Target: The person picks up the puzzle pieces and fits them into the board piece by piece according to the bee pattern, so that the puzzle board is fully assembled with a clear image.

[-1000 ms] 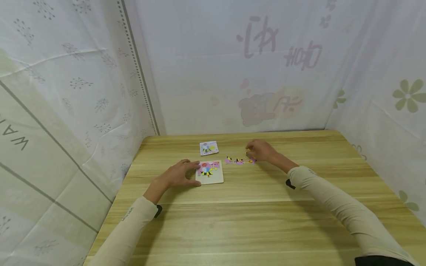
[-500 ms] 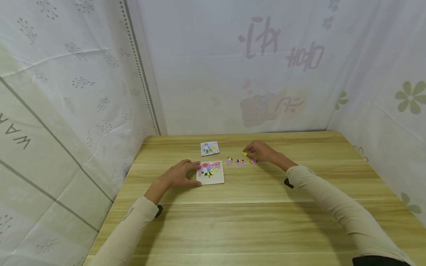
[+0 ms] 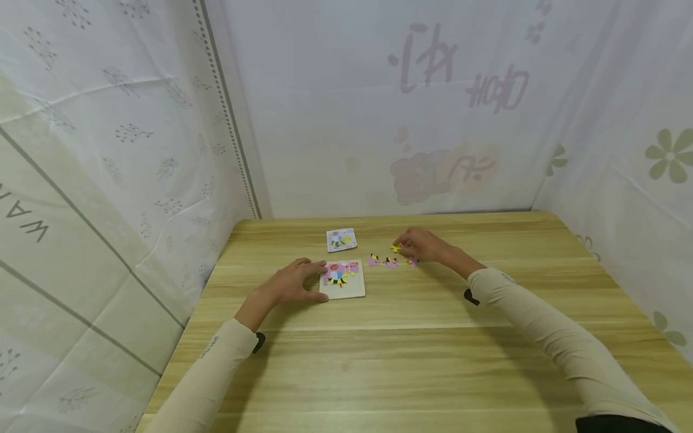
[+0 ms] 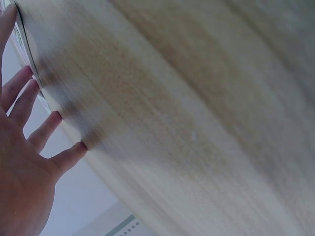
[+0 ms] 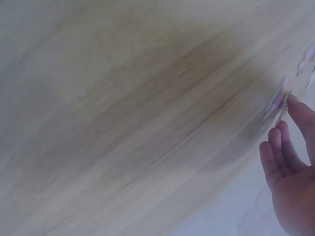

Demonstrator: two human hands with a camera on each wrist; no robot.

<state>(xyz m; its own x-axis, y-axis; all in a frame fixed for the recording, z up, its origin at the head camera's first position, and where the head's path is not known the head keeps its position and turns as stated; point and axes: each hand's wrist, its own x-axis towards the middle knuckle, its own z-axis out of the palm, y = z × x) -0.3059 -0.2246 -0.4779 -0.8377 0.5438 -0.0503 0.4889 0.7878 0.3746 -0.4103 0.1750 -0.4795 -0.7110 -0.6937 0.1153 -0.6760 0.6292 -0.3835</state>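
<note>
Touching left hand [image 3: 292, 282]: puzzle board [image 3: 351, 288]; pinched in right hand [image 3: 426, 245]: yellow piece [image 3: 395, 248].

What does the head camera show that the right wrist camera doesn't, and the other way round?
Only the head view shows the left hand at the wooden puzzle board, and the bee picture card beyond it. Only the right wrist view shows the right hand from its palm side. Both share that hand, loose puzzle pieces and the wood-grain tabletop.

Pale, apparently cloth walls [image 3: 325, 108] around wood-grained table [image 3: 346, 373]
</note>
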